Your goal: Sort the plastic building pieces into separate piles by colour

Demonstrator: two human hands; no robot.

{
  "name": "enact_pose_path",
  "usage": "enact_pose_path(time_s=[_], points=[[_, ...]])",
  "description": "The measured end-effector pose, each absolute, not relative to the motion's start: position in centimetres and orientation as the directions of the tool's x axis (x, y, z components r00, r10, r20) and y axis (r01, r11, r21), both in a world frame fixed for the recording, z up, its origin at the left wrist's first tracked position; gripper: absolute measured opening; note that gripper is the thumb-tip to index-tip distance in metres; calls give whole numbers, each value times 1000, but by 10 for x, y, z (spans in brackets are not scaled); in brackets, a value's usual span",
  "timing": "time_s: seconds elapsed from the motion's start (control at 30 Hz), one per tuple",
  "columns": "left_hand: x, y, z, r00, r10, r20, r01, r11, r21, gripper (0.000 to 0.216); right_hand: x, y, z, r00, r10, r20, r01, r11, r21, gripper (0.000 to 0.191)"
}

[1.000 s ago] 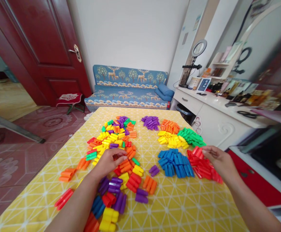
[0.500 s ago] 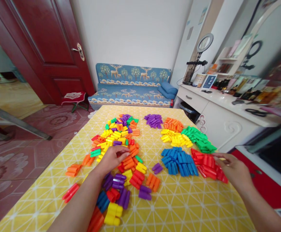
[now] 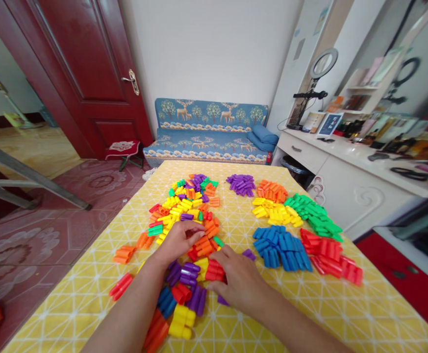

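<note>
A long mixed heap of coloured plastic tube blocks (image 3: 184,215) lies on the yellow patterned tablecloth (image 3: 309,304). My left hand (image 3: 179,240) rests on the heap's near part, fingers curled over orange and red blocks. My right hand (image 3: 238,279) lies palm down at the heap's near right side, fingers over red blocks (image 3: 214,270); whether it grips one is hidden. To the right lie sorted piles: purple (image 3: 240,184), orange (image 3: 271,190), yellow (image 3: 275,214), green (image 3: 314,216), blue (image 3: 282,245) and red (image 3: 333,256).
A dark red door (image 3: 77,73) stands open at the left. A blue patterned sofa (image 3: 206,132) is behind the table. A white dresser (image 3: 346,176) with a ring light (image 3: 324,63) and bottles runs along the right. Loose orange (image 3: 124,254) and red (image 3: 121,286) blocks lie near the table's left edge.
My right hand has left the red pile and crossed leftward to the near side of the mixed heap. My left hand stays on the heap. The camera has shifted slightly.
</note>
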State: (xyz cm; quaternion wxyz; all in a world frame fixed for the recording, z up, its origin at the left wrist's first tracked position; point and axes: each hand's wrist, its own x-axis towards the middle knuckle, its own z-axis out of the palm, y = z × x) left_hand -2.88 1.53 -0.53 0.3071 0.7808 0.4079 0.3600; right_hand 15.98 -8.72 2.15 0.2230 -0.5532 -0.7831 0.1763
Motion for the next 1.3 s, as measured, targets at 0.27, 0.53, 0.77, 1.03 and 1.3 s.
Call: enact_pose_path(time_s=[0.27,0.53,0.77,1.03,1.3], points=[[-31,15,1,443,830,339,438,-530,727,32,147,-54,-8,-35,997,72,184,77,-980,23],[-31,12,3,481,790,380,309,-558,770,39,147,-52,-19,-42,999,0,-80,-3,-997,32],[-29,9,7,546,745,383,273,-590,759,44,150,-48,-23,28,999,40,-58,42,-997,37],[-29,12,1,559,745,364,323,-600,732,44,152,-56,-6,176,976,131,-91,148,-985,27],[-31,16,-4,569,748,341,365,-602,711,31,273,-95,44,353,877,327,279,236,-931,31]])
